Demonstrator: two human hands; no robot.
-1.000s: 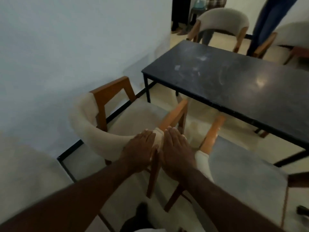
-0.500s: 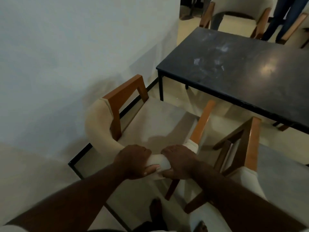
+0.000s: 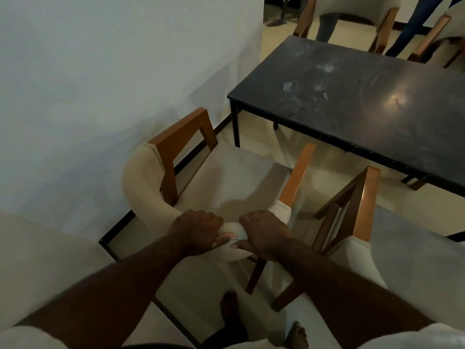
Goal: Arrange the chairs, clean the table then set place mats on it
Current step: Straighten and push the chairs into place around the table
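Head view, left hand (image 3: 198,233), right hand (image 3: 264,235), fingers (image 3: 212,219) curled over chair backrest (image 3: 141,172), thumbs behind

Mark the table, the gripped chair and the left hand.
table (image 3: 364,117): head view, bare dark top.
gripped chair (image 3: 236,180): head view, seat cushion.
left hand (image 3: 195,231): head view, back of the hand.

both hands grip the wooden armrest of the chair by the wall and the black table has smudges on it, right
One slip: in the head view the left hand and right hand grip the padded cream backrest of that chair, not wood. It does stand by the wall, and the black table is smudged.
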